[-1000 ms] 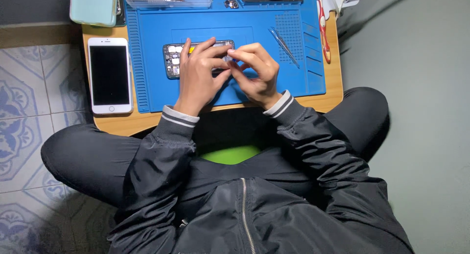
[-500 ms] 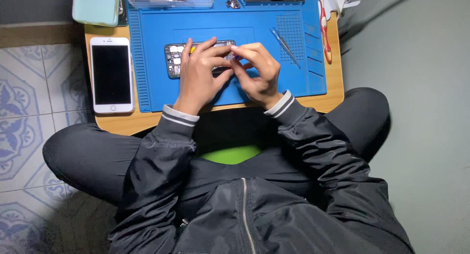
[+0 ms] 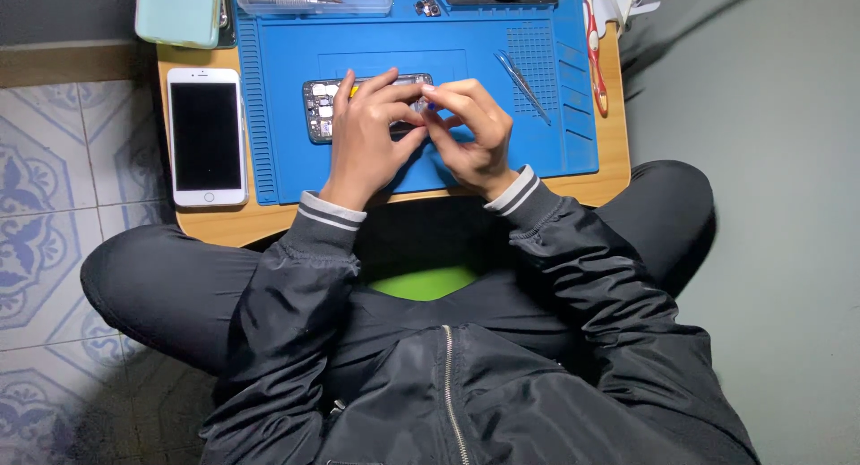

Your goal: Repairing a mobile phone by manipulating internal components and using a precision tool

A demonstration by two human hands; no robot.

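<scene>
Opened phone chassis point(image 3: 324, 109) lies flat on the blue mat point(image 3: 537, 151), apparently innards-up, half hidden

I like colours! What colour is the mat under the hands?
Blue: the mat shows plainly in the head view.

A home phone-repair corner is showing here. A blue repair mat point(image 3: 421, 35) is covering a low wooden counter point(image 3: 215, 223). Patterned floor tiles point(image 3: 45, 205) are lying alongside.

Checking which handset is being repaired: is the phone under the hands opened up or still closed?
Opened up. The phone on the blue mat shows bare inner parts, while the white phone beside it lies intact, screen dark.
</scene>
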